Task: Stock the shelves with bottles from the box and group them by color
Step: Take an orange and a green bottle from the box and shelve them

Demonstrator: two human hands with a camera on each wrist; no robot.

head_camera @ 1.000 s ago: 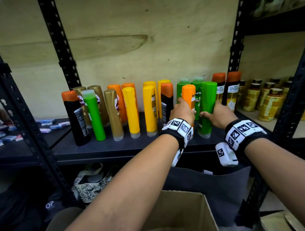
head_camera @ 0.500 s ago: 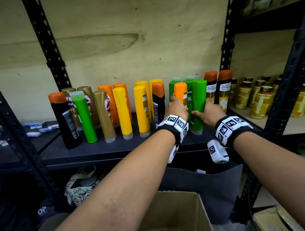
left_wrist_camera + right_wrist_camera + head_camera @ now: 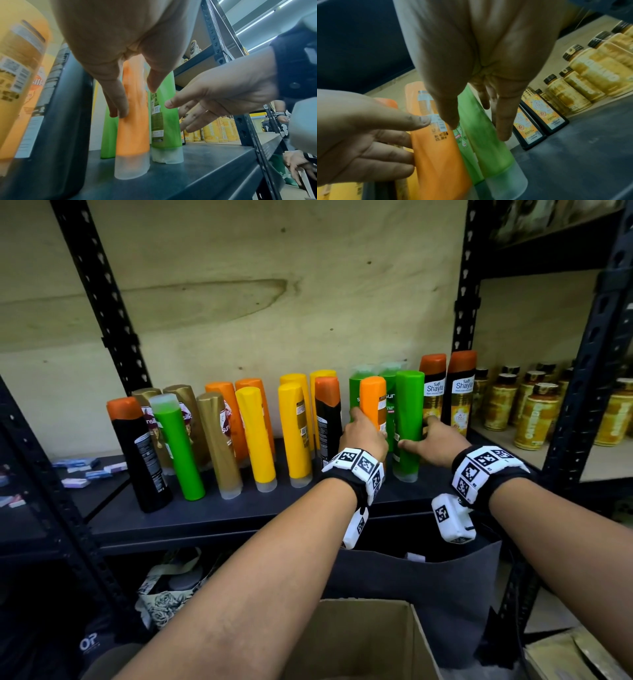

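Observation:
An orange bottle (image 3: 373, 398) stands cap-down on the dark shelf (image 3: 239, 511), in front of the green bottles. My left hand (image 3: 363, 434) holds it, thumb on its label and fingers round its left side (image 3: 136, 100). Right beside it stands a green bottle (image 3: 409, 405) on its clear cap (image 3: 167, 155). My right hand (image 3: 428, 436) straddles this bottle with straight, spread fingers (image 3: 477, 129), thumb tip near its front, not gripping. More gold, orange, yellow, green and black bottles line the shelf to the left. The cardboard box (image 3: 359, 642) sits open below my arms.
Two black bottles with orange caps (image 3: 459, 392) stand just right of the green ones, against the black upright (image 3: 462, 302). Several gold jars (image 3: 534, 412) fill the neighbouring shelf. A dark fabric bag (image 3: 428, 594) hangs under the shelf edge.
My right hand has let go of the green bottle and its fingers have straightened. The left hand stays on the orange bottle. Both bottles stand where they were.

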